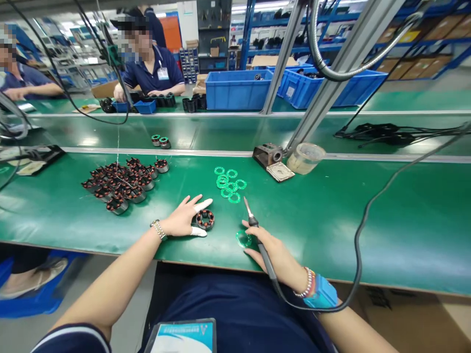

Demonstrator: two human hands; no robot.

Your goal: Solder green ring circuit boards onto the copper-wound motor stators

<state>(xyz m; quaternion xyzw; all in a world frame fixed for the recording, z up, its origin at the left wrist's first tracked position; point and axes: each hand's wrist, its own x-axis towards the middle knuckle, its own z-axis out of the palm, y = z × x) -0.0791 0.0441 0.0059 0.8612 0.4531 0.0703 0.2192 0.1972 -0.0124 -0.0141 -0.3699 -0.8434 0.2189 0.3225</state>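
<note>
My left hand (184, 218) lies on the green bench with white finger cots on thumb and index finger. Between those two fingers it grips a round motor stator (205, 219) with copper windings; the other fingers are stretched out. A soldering iron (265, 260) is held in my right hand (277, 252), its tip pointing up and away from me. The thumb and a finger of that hand are also at a green ring-shaped circuit board (239, 240) on the bench. Beyond lies a loose group of similar green rings (231, 187).
Several wound stators (117, 184) stand clustered at left. An iron stand (268, 155), a sponge (280, 171) and a clear round tub (306, 158) are at back. The iron's cable (358, 245) loops across the right. Two stators with green tops (161, 141) sit beyond the rail; co-workers sit opposite.
</note>
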